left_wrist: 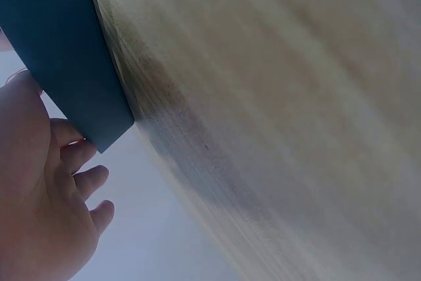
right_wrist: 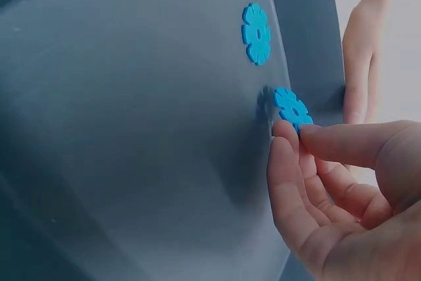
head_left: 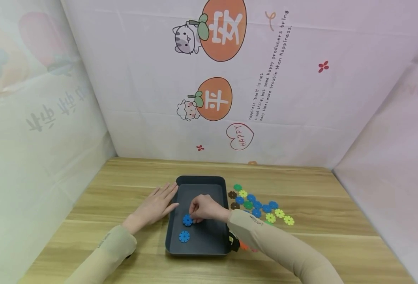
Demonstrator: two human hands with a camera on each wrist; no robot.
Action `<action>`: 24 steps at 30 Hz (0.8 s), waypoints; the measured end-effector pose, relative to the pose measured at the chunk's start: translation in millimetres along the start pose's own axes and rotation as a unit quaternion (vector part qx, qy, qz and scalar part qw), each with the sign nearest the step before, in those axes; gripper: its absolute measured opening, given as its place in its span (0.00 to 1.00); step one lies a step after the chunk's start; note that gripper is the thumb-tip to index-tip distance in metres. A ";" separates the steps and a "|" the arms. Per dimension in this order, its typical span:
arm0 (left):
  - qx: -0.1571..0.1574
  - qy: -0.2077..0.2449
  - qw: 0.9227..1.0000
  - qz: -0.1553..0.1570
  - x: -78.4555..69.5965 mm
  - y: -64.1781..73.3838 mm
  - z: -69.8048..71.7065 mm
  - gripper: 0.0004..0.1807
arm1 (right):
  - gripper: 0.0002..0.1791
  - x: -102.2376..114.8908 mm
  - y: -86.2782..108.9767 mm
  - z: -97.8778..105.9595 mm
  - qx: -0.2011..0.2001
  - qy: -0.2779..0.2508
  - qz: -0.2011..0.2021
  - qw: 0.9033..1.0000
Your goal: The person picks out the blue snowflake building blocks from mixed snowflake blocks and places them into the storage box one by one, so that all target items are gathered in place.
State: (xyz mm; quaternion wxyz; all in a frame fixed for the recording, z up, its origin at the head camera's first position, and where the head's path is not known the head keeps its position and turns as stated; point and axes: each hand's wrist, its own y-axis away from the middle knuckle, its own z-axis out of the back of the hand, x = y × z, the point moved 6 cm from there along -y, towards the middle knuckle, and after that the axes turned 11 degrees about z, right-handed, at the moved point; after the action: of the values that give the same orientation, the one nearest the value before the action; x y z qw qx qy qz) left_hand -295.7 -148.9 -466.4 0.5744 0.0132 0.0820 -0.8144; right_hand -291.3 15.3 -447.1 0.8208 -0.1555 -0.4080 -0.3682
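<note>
A dark rectangular tray (head_left: 198, 250) lies on the table. Inside it, my right hand (head_left: 204, 208) pinches a blue snowflake-shaped plastic disc (head_left: 187, 220) between thumb and fingers; in the right wrist view that disc (right_wrist: 292, 106) is tilted just off the tray floor, its shadow beside it. A second blue disc (head_left: 184, 236) lies flat in the tray, nearer the front edge. My left hand (head_left: 155, 207) rests at the tray's left rim with straight fingers. In the left wrist view the left hand (left_wrist: 56, 189) touches the tray's outer wall (left_wrist: 66, 44).
Right of the tray, several loose discs in blue, yellow (head_left: 289, 220), green (head_left: 238, 187) and brown (head_left: 232, 195) lie on the wooden table (head_left: 141, 177). Orange and pink ones sit partly under the right forearm, near a black object (head_left: 235, 243) by the tray. Printed cloth walls surround the table.
</note>
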 end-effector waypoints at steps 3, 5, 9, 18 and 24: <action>-0.001 0.002 1.000 -0.001 -0.5 -0.1 0.2 0.36 | 0.03 0.4 -1.7 -1.9 0.004 0.003 -0.008 1.000; 0.002 0.003 1.000 -0.001 -0.6 -0.2 -0.1 0.36 | 0.02 0.0 -2.4 -3.9 0.008 0.003 -0.010 1.000; 0.006 0.006 1.000 0.000 -0.7 -0.1 -0.4 0.36 | 0.02 0.3 -2.9 -6.8 0.013 0.004 -0.014 1.000; 0.005 0.004 1.000 0.000 1.0 0.2 -1.3 0.36 | 0.03 1.6 -3.3 -9.5 0.015 0.009 -0.015 1.000; 0.004 0.004 1.000 0.001 1.0 0.2 -0.9 0.36 | 0.03 -0.4 -5.1 -10.9 0.022 0.014 -0.018 0.999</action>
State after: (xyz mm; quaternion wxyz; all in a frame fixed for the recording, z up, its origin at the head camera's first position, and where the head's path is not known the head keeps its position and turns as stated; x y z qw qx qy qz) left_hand -295.9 -149.8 -467.4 0.5746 0.0188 0.0808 -0.8142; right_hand -289.2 5.9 -454.4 0.8228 -0.1246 -0.4072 -0.3763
